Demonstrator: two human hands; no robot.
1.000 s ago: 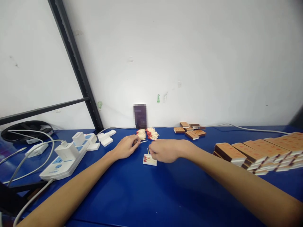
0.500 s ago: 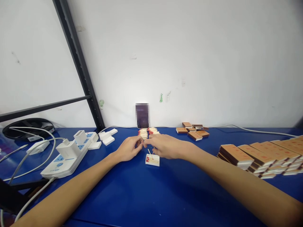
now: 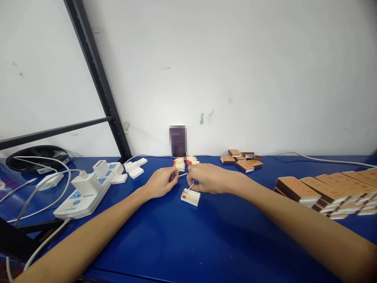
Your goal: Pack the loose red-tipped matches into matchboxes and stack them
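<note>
My left hand [image 3: 161,182] has thumb and fingers pinched together above the blue table. A match [image 3: 183,174] reaches from these fingertips towards my right hand. My right hand [image 3: 207,178] is bent in a pinch just behind an open white matchbox tray [image 3: 193,203]. Below its fingertips a thin match [image 3: 191,186] slants down to the tray; the grip itself is partly hidden. A few red-headed matches [image 3: 185,195] lie in the tray's left part. Beyond my hands are two piles of matches, a left pile [image 3: 179,164] and a right pile [image 3: 192,160].
Stacked matchboxes [image 3: 326,190] stand at the right, with a few loose matchboxes [image 3: 243,160] farther back. White tray pieces [image 3: 135,169] lie near a power strip [image 3: 85,200] with cables on the left. A dark blurred device [image 3: 178,140] leans against the wall. A black metal frame [image 3: 97,74] rises at left.
My hands have moved slightly apart, baring a match between them. The tray has turned a little, and fewer matches show in it. The view has shifted slightly.
</note>
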